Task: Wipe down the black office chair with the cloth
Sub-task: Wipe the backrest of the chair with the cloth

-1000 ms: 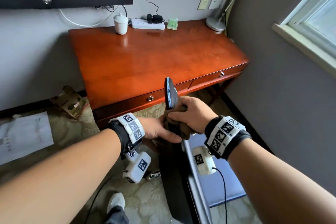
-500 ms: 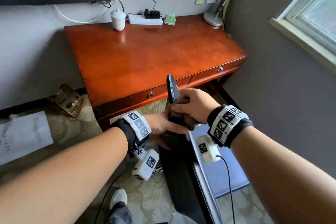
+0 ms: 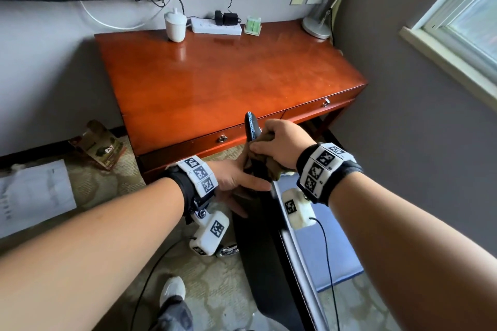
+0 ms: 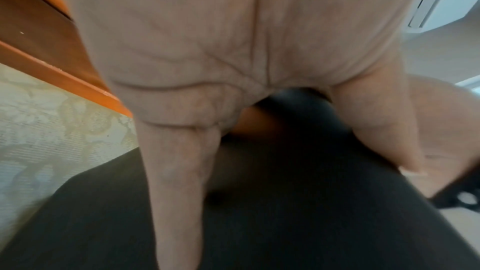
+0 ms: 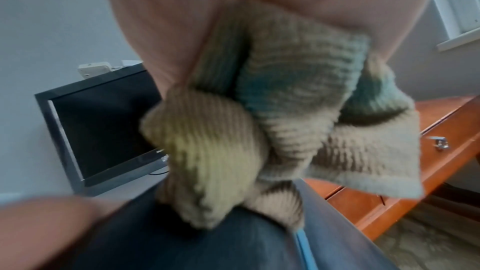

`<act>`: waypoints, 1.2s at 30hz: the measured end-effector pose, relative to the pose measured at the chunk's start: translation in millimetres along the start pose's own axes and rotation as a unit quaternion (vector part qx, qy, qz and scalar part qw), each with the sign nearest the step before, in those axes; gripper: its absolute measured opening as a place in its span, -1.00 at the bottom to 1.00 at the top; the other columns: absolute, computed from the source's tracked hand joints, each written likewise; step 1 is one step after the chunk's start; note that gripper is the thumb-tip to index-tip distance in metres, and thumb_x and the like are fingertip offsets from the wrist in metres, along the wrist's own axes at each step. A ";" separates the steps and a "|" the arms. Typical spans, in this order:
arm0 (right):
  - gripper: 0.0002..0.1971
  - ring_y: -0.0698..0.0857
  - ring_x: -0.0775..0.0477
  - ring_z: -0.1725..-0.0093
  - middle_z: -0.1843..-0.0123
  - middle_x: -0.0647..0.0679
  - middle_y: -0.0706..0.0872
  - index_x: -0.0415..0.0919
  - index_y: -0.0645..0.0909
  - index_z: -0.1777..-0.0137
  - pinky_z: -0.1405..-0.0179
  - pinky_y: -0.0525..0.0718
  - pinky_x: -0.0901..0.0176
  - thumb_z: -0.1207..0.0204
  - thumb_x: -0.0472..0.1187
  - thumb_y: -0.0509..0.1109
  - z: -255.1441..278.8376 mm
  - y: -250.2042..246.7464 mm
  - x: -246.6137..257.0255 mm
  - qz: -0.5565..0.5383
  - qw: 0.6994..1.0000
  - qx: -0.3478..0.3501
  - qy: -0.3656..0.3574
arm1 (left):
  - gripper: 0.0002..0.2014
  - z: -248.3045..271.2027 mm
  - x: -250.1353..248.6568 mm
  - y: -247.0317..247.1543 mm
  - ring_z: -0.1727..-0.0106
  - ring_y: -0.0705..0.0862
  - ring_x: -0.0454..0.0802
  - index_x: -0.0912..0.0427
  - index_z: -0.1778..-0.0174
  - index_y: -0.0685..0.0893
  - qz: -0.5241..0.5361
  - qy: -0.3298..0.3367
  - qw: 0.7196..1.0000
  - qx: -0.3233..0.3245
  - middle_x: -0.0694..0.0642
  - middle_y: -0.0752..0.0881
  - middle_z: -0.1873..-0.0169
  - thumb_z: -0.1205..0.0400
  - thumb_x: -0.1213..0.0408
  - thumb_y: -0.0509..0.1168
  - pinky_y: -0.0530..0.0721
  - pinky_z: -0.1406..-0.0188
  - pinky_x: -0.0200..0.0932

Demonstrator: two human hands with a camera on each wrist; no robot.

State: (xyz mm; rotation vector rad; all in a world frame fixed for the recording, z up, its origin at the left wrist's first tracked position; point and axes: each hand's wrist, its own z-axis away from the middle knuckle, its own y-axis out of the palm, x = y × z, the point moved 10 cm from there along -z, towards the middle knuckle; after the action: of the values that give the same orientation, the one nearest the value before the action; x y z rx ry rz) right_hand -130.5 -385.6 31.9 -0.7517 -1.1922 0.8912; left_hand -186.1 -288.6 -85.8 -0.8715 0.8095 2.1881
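Note:
The black office chair shows its backrest edge-on, with a blue-stitched top edge, in front of the desk. My right hand grips a bunched olive-brown cloth and presses it onto the backrest's top edge. In the right wrist view the cloth is crumpled under my right hand against the chair. My left hand holds the backrest just below, thumb over the edge. In the left wrist view my left hand lays its fingers flat on the chair.
A red-brown wooden desk stands straight ahead with a white cup, power strip and lamp base at its back. A grey wall is close on the right. Papers and a cardboard box lie on the carpet at left.
My right hand has slid the cloth a little up the backrest's edge toward its top. The left hand keeps its hold on the backrest.

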 end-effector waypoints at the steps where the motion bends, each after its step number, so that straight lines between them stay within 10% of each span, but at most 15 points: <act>1: -0.75 0.63 0.08 0.30 0.21 0.06 0.71 -0.11 0.63 0.13 0.43 0.48 0.21 -0.51 0.01 0.60 -4.3 -1.8 0.0 -0.010 1.000 -0.015 0.007 | -0.24 0.0 1.0 0.3 -0.36 0.79 0.31 -0.08 -0.49 0.58 0.000 -0.009 1.000 0.007 0.23 0.81 -0.33 -0.39 0.27 0.75 0.70 -0.28 0.60; 9: -0.71 0.62 0.10 0.43 0.33 0.07 0.72 -0.06 0.60 0.23 0.41 0.58 0.18 -0.45 0.02 0.65 17.9 16.9 -19.2 -0.037 0.998 0.051 -0.001 | 0.20 0.0 -15.2 -31.3 -0.45 0.70 0.14 -0.62 -0.62 0.20 -0.048 0.043 0.995 -0.075 -0.11 0.72 -0.41 -0.25 0.16 0.81 0.80 -0.15 0.51; 22: -0.74 0.67 0.05 0.30 0.21 0.04 0.76 -0.07 0.64 0.15 0.37 0.59 0.18 -0.52 0.06 0.60 -11.5 3.5 -11.4 -0.035 0.999 -0.031 0.028 | 0.04 -2.8 -8.9 -22.6 -0.45 0.74 0.16 -0.71 -0.54 0.26 -0.028 0.048 0.998 -0.028 -0.19 0.73 -0.44 -0.38 0.17 0.74 0.69 -0.26 0.61; 30: -0.71 0.59 0.23 0.50 0.33 0.10 0.72 -0.04 0.63 0.18 0.48 0.50 0.27 -0.47 0.09 0.63 18.9 20.2 -20.7 -0.005 0.997 0.075 0.024 | 0.48 -4.2 -9.7 -42.5 -0.50 0.66 0.18 -0.64 -0.72 -0.16 -0.027 0.063 0.995 -0.077 -0.20 0.61 -0.42 -0.17 0.08 0.83 0.74 -0.29 0.49; 36: -0.73 0.65 0.05 0.41 0.28 0.05 0.73 -0.08 0.65 0.12 0.46 0.56 0.21 -0.51 0.08 0.60 -5.2 13.1 -12.9 -0.030 0.999 0.015 0.028 | 0.36 -9.6 2.9 -30.2 -0.51 0.65 0.11 -0.81 -0.60 -0.07 -0.033 0.061 0.996 -0.060 -0.42 0.67 -0.34 -0.20 0.00 0.82 0.73 -0.28 0.54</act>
State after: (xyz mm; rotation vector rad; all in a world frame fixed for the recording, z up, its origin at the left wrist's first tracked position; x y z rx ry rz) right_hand -129.4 -391.1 13.6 -0.7091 -1.1449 0.8307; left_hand -162.1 -276.3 -102.7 -1.0862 0.7025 2.1594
